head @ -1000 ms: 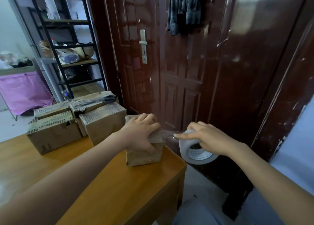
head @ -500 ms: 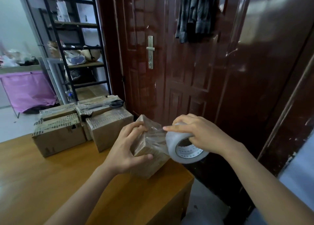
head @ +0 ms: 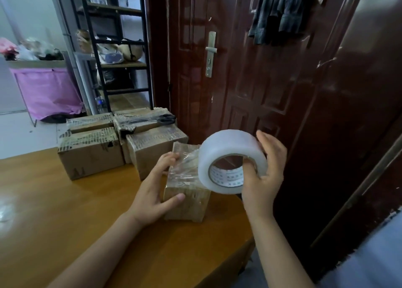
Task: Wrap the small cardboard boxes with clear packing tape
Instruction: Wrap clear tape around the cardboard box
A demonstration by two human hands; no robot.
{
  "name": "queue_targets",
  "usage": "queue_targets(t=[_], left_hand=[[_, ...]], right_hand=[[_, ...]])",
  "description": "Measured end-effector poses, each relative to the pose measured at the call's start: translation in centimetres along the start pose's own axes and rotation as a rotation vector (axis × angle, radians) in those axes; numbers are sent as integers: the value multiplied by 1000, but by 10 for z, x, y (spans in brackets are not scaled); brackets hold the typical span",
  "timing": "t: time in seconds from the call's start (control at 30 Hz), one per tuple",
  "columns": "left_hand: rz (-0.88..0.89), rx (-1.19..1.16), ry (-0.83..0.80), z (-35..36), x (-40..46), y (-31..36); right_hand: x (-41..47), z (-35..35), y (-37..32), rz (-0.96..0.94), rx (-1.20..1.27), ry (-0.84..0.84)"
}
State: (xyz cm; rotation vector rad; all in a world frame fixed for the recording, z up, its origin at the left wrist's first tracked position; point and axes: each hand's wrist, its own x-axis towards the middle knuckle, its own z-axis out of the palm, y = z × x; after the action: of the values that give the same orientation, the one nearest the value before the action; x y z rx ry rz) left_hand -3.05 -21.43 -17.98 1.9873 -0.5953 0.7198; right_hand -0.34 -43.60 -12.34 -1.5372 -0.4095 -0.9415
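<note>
A small cardboard box [head: 188, 200] stands near the right edge of the wooden table [head: 65, 211], its upper part covered in wrinkled clear tape. My left hand [head: 155, 192] grips the box from the left, fingers on its top corner and thumb across its front. My right hand [head: 264, 174] holds the roll of clear packing tape [head: 228, 155] just above the box's right side, thumb inside the core. A stretch of tape runs from the roll onto the box.
Several taped cardboard boxes [head: 91, 150] are stacked at the table's far side, with black scissors [head: 156, 120] lying on top. A dark red door [head: 250, 70] stands close behind. A black shelf rack [head: 117, 48] and a pink cloth bin [head: 47, 92] are at the left.
My right hand has lifted the tape roll up and over the box's right side, turning its core toward me. My left hand has set the tilted box upright and holds it there.
</note>
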Motion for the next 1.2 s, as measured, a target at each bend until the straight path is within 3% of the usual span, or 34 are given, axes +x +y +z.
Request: queue_targets(t=[0.1,0.23,0.33,0.53,0.7,0.9,1.07,1.2], left_hand=[[-8,23,-34,0,-3,-3],[-21,-23,-41,-3,-7,-11],[-21,-42,-46,-6,-8,-14],[-37,11,-60,-12,-7,-19],[-36,-2,-61,-12,-6,-18],[-41,8,-43,-11,-4,-12],[-18,74,-12,-16,3,-5],[-1,307,-2,-15,8,0]], right_hand=[[-25,15,-8,176,146,179],[-37,29,-16,282,282,219],[-36,31,-13,220,245,144],[-19,-10,17,-64,-106,-87],[-45,-52,53,104,-236,-203],[-33,-47,54,65,-244,-367],[-41,-47,57,27,-225,-318],[-52,-50,57,21,-208,-241]])
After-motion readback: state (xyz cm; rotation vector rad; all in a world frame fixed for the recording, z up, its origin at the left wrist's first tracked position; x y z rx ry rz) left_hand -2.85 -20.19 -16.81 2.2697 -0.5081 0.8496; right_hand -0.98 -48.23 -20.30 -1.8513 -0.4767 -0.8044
